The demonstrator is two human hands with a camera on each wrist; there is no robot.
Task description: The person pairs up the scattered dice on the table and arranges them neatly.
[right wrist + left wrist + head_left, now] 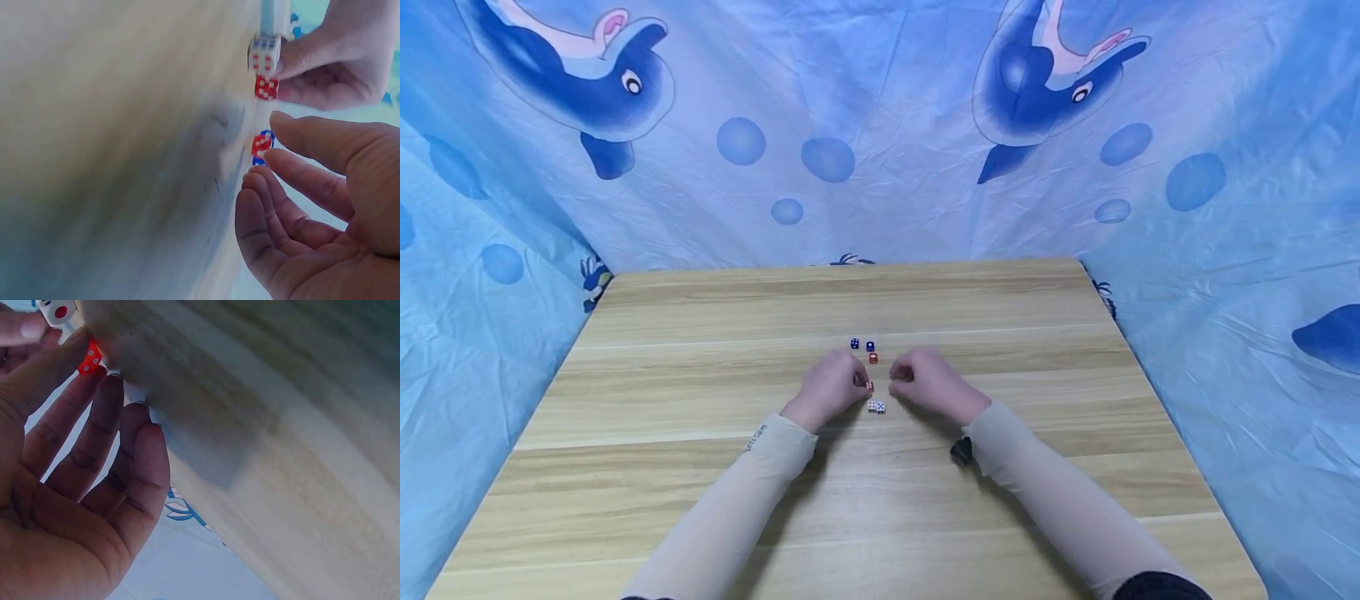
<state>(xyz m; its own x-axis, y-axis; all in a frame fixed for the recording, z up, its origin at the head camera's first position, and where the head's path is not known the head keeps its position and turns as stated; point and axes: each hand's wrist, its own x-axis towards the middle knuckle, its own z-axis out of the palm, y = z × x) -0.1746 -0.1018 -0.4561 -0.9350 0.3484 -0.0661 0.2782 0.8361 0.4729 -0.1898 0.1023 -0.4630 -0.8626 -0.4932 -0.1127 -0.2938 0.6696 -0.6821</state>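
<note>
A red die [869, 386] with white pips is pinched between the thumb and forefinger of my left hand [829, 390], low over the table. My right hand [936, 387] is just to the right, thumb and fingers loosely bent and apart, with nothing between them. In the right wrist view, another red die [261, 145] shows past the right fingertips, overlapping blue dice behind it. Two white dice [876, 407] lie side by side on the near side of the hands. Beyond the hands are the second red die [873, 358] and two blue dice [854, 343].
The dice lie on a wooden table [647, 367] with light grain. Blue cloth [895, 217] printed with dolphins and bubbles hangs behind and along both sides. Something black [961, 451] is at the right wrist.
</note>
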